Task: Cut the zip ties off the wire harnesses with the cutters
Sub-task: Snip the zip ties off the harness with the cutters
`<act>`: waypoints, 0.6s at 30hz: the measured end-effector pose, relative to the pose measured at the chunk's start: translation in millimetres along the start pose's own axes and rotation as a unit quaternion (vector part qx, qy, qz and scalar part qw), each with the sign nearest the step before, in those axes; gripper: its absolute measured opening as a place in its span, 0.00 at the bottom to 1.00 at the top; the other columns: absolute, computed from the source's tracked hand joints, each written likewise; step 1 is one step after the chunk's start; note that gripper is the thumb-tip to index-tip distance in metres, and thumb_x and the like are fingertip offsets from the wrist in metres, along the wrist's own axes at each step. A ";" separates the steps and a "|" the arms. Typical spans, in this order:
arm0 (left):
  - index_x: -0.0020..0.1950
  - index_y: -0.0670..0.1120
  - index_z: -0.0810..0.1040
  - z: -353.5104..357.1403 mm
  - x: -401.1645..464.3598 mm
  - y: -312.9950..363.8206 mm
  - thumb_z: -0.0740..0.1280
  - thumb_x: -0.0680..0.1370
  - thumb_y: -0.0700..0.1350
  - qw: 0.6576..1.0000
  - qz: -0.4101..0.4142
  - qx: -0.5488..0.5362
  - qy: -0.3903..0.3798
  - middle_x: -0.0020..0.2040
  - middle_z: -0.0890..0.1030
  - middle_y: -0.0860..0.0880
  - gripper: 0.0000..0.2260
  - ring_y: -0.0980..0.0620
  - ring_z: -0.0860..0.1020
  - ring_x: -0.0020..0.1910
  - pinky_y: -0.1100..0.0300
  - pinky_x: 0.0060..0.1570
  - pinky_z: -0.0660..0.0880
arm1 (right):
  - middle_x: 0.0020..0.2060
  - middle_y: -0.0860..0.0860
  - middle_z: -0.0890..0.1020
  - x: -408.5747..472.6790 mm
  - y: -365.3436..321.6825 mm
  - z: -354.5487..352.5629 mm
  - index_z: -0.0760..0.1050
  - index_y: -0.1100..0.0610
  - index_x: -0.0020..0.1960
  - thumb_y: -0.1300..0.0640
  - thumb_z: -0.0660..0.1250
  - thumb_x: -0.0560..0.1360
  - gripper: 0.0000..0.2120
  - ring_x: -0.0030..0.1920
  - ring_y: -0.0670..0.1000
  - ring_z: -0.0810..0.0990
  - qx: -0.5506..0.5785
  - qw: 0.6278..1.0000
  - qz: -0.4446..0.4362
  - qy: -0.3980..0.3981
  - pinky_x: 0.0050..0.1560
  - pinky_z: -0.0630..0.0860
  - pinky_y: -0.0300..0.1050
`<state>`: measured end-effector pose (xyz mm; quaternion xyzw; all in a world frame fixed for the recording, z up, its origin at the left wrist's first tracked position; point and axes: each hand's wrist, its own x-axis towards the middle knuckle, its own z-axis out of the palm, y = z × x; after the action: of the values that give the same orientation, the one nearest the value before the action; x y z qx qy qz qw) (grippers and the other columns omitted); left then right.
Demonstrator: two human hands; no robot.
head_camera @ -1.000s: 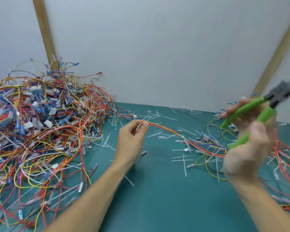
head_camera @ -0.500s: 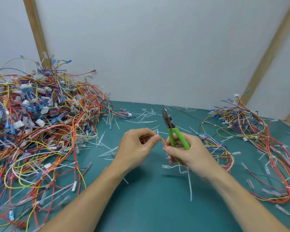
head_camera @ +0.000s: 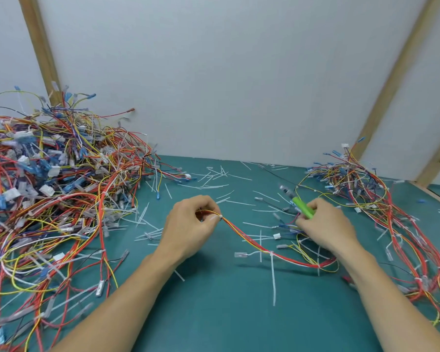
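Green handles flash in the right hand (head_camera: 324,226), which is clenched round the cutters (head_camera: 300,205), their dark head blurred and pointing up and away to the left. Left hand (head_camera: 191,226) pinches a harness (head_camera: 259,243) between thumb and fingertips, right beside a small white zip tie (head_camera: 221,216) cinched on the bundle. From that pinch the red, yellow and white wires run down to the right across the teal desk (head_camera: 214,313), loop near the right wrist, and carry another tie (head_camera: 271,254) lower down with its long tail lying toward the near edge. Cutters and pinched tie are well apart, the blades nowhere near the wires. Big tangled pile (head_camera: 48,199) of harnesses sits on the left of the desk, with blue and white connectors all through it. Smaller heap (head_camera: 366,189) lies on the right, trailing toward the near edge. White clipped offcuts (head_camera: 214,176) are scattered over the desk between the 2 piles, by the back wall (head_camera: 226,85)
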<state>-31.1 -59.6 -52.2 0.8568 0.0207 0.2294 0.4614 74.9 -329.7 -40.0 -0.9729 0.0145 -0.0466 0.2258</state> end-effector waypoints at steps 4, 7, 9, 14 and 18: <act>0.39 0.52 0.81 0.8 -1.3 3.6 0.69 0.72 0.46 0.999 -0.006 -0.024 -0.041 0.34 0.81 0.51 0.03 0.54 0.74 0.32 0.58 0.38 0.73 | 0.43 0.46 0.83 -6.0 -4.6 9.4 0.74 0.47 0.52 0.44 0.73 0.75 0.13 0.44 0.55 0.78 0.000 0.996 -0.063 0.067 0.41 0.68 0.47; 0.43 0.50 0.85 -0.2 -1.3 8.7 0.72 0.77 0.40 0.995 -0.016 -0.077 -0.067 0.39 0.84 0.51 0.06 0.53 0.77 0.38 0.57 0.43 0.75 | 0.40 0.43 0.83 -23.5 -27.4 -0.4 0.75 0.47 0.48 0.46 0.76 0.74 0.11 0.45 0.51 0.82 0.229 0.953 -0.182 0.075 0.44 0.75 0.48; 0.44 0.48 0.86 -2.0 0.3 11.0 0.72 0.76 0.37 0.992 -0.030 -0.100 -0.064 0.40 0.86 0.50 0.07 0.55 0.79 0.40 0.56 0.46 0.76 | 0.41 0.45 0.84 -45.1 -48.4 -6.1 0.78 0.49 0.48 0.49 0.77 0.73 0.10 0.45 0.50 0.83 0.359 0.900 -0.245 -0.019 0.48 0.78 0.46; 0.43 0.43 0.86 3.8 -4.3 15.9 0.73 0.72 0.41 0.988 -0.027 -0.101 -0.111 0.37 0.84 0.47 0.02 0.56 0.78 0.37 0.57 0.41 0.75 | 0.42 0.45 0.82 -88.0 -77.9 15.8 0.75 0.51 0.49 0.53 0.78 0.70 0.13 0.44 0.51 0.81 0.329 0.864 -0.368 -0.102 0.50 0.78 0.47; 0.40 0.45 0.84 3.0 -4.6 19.2 0.71 0.72 0.42 0.986 -0.016 -0.105 -0.126 0.38 0.83 0.41 0.03 0.56 0.74 0.37 0.57 0.39 0.72 | 0.41 0.38 0.81 -87.1 -77.4 23.3 0.74 0.49 0.48 0.51 0.79 0.72 0.14 0.44 0.48 0.80 0.290 0.874 -0.389 -0.006 0.48 0.78 0.48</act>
<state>-37.3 -74.1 -39.9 0.8254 -0.0485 0.1132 0.5510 -8.9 -245.8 -34.0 -0.7911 -0.3811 -0.1267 0.4613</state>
